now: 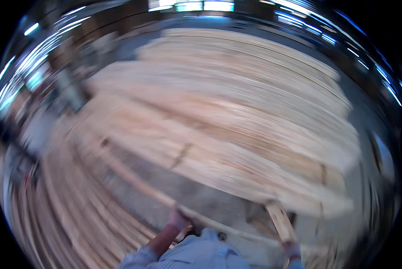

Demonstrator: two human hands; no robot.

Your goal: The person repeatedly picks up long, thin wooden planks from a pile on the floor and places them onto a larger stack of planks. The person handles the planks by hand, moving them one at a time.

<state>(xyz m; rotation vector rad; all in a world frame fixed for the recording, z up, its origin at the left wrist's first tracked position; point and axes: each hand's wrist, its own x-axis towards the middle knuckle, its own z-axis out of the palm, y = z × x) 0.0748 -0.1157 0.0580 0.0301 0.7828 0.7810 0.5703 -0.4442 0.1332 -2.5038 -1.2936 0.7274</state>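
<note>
The whole picture is smeared by motion. My left hand (179, 219) is closed round a long, narrow wooden strip (140, 181), which slants from the upper left past the front of my body toward the lower right. At the lower right, my right hand (291, 249) grips the near end of a pale wooden board (280, 220). That board points away from me, its far end by the edge of a big stack of planks (236, 121). The fingers of both hands are blurred, and my right hand shows only in part.
Long wooden strips (84, 197) lie side by side at the left. Grey floor (201, 197) shows between them and the plank stack. A greenish post (71, 92) stands at the far left, near a blurred pale shape (37, 132). Bright windows (205, 6) line the back.
</note>
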